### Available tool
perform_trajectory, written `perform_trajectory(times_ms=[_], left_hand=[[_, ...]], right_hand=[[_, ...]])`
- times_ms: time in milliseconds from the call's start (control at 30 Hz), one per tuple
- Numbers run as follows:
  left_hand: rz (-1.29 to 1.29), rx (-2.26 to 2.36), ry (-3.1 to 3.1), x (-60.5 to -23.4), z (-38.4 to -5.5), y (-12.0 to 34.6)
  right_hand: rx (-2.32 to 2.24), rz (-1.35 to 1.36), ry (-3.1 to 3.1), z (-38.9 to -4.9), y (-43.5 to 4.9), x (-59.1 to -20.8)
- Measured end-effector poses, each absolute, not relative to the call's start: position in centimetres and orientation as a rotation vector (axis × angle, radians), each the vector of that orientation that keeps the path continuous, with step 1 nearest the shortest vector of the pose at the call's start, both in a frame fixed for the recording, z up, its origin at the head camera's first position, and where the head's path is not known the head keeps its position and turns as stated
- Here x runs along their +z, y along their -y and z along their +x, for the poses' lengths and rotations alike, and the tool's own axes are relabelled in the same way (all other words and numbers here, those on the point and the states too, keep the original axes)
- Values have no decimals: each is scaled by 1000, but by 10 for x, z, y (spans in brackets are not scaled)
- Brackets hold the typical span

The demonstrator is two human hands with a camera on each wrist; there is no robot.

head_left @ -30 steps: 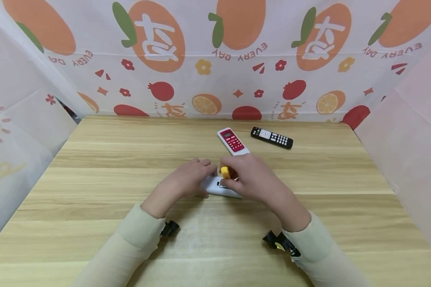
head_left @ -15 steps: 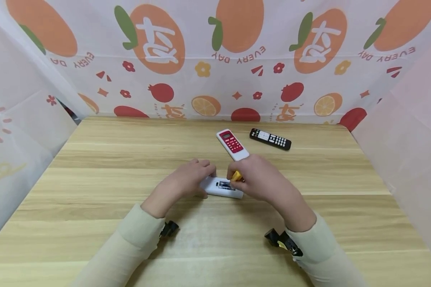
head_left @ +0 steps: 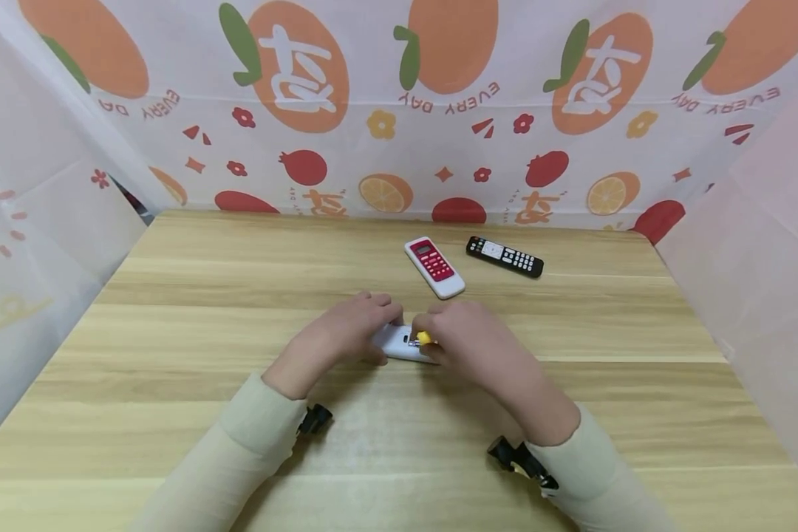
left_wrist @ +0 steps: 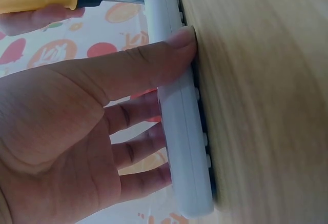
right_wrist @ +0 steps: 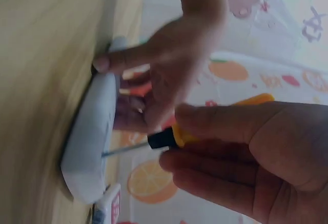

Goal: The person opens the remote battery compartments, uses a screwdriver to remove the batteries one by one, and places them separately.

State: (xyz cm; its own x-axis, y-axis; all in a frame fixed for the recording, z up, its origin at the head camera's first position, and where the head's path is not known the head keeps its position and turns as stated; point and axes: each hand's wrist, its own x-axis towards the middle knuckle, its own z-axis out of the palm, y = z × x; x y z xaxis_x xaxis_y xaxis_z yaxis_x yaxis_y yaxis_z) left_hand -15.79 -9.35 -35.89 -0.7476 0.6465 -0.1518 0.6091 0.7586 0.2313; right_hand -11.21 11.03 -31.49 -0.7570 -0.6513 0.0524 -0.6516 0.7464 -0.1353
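Observation:
A white remote control lies back up on the wooden table, with its button side facing down. My left hand holds its left part, thumb on the near long edge and fingers along the far one. In the left wrist view, the thumb presses on the side of the casing. My right hand grips a yellow-handled screwdriver with a black collar and thin metal shaft. Its tip meets the remote's back, at the open battery compartment, which the right hand mostly covers.
Behind the hands lies a white remote with a red face, and to its right a black remote. A fruit-printed cloth hangs at the table's back edge, with pale cloths at both sides.
My right hand first shifts right with the screwdriver, baring the battery compartment, then comes back left over it. My left hand stays on the white remote, which keeps its place.

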Motion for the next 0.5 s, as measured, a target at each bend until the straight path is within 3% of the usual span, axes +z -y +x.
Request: perform_trajectory(times_ms=[200,500], left_hand=[[1000,215,-2735,-358,-160,91],[995,224,-2736,-358,-159,91]], right_hand=[[672,1018,2952,-127,-138,-307],[846,849,2708,-138,-165,-299]])
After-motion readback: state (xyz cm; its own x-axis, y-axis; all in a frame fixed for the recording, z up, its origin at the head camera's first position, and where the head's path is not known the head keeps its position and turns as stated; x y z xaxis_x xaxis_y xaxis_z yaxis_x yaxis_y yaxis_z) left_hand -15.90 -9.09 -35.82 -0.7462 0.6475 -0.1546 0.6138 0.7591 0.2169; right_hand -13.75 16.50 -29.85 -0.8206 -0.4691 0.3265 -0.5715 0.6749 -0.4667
